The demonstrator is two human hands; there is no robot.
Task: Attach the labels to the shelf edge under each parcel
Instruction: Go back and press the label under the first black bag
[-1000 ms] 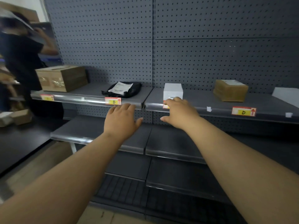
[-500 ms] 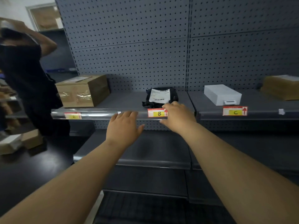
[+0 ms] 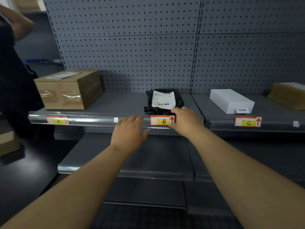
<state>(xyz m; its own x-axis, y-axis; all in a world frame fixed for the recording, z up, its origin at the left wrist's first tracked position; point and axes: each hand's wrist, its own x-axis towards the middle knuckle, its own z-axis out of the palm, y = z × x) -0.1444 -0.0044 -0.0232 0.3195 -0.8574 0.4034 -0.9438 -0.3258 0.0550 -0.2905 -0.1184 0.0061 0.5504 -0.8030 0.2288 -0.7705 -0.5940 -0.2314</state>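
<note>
Label B (image 3: pixel 162 120), red and yellow, sits in the clear strip of the shelf edge (image 3: pixel 92 120) under the black mailer bag (image 3: pixel 164 101). My right hand (image 3: pixel 185 120) touches its right end with the fingertips. My left hand (image 3: pixel 130 132) lies flat against the shelf edge just left of label B, fingers together and holding nothing. Label A (image 3: pixel 57 120) sits under the taped cardboard box (image 3: pixel 69 89). Label C (image 3: pixel 248 121) sits under the white box (image 3: pixel 231 100).
A brown parcel (image 3: pixel 288 95) stands at the far right of the shelf. Grey pegboard backs the shelving, with lower grey shelves (image 3: pixel 125 167) below my arms. A person in dark clothing (image 3: pixel 14 76) stands at the left, beside cardboard boxes on the floor.
My view swung left from labels C and D to A, B and C. My right hand went from label C's spot to label B's right end. My left hand stayed at the edge.
</note>
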